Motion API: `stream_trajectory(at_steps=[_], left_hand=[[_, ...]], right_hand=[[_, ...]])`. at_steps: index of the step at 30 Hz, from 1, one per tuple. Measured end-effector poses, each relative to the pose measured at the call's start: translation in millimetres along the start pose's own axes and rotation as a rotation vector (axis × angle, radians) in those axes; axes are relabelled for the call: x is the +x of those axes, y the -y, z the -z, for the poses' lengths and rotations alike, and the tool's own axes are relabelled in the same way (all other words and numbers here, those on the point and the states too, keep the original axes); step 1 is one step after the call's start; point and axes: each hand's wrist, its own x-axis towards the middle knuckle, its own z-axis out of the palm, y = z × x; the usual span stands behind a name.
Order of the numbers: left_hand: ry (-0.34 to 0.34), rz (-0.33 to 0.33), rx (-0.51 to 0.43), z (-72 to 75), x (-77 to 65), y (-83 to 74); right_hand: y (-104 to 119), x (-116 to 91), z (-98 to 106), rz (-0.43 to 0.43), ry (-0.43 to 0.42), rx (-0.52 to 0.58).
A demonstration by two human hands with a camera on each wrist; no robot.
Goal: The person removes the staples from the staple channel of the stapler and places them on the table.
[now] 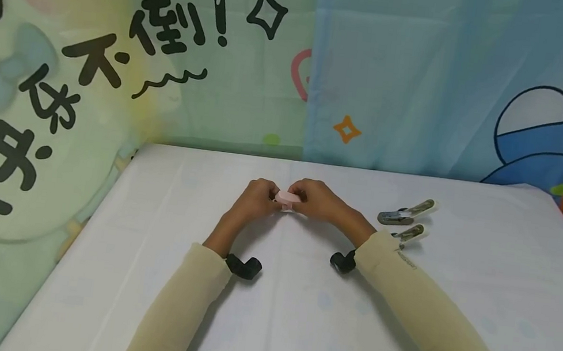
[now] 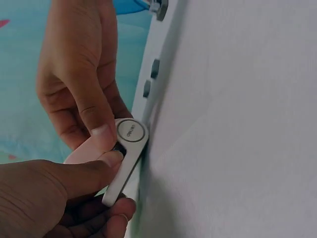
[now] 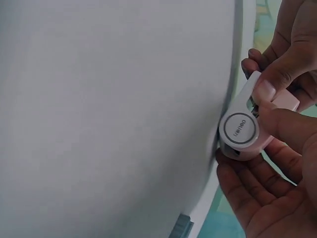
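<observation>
Both hands hold a small pink and white hinged gadget (image 1: 287,197) near the far edge of the table. In the left wrist view its white arm (image 2: 122,176) slants down from a round hinge cap, with a dark part by the thumbs. My left hand (image 1: 258,199) pinches the arm's end, thumb on top and fingers beneath. My right hand (image 1: 319,200) grips the hinge end; in the right wrist view its thumb (image 3: 292,126) presses by the round cap (image 3: 241,130), fingers curled below. The fingers cover part of the pink body, and the gadget's exact kind is unclear.
Two greyish metallic tools, one farther back (image 1: 404,213) and one nearer (image 1: 408,234), lie right of my right hand. The right sleeve partly covers the nearer one. A white cloth covers the table (image 1: 276,314), and a printed curtain (image 1: 401,85) hangs behind it.
</observation>
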Motion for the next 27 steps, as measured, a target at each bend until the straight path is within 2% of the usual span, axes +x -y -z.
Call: stream_trajectory(at_steps=[6,13,16,20,24,27], left_hand=[[0.082,-0.047,0.009,-2.4,-10.1,-11.2],[0.153,-0.073,0.002,-12.5,-22.4,-29.2],[0.160,-0.095,-0.005,-21.6,-26.8,-34.0],[0.186,-0.121,-0.004,-30.9,-35.5,-39.6],[0.205,-0.144,-0.002,-33.9,-45.2,-46.6],[0.195,-0.171,0.005,-33.4,-49.2,-51.2]], right_hand=[[7.9,-23.5,1.6,0.054,0.034,-0.017],[10.9,-55.0,2.0,0.045,0.021,-0.028],[7.2,-68.2,2.1,0.051,0.014,-0.026],[2.8,-85.0,5.5,0.056,0.050,0.045],[1.8,-95.9,9.4,0.059,0.083,0.106],[4.5,-99.0,9.9,0.097,0.054,0.093]])
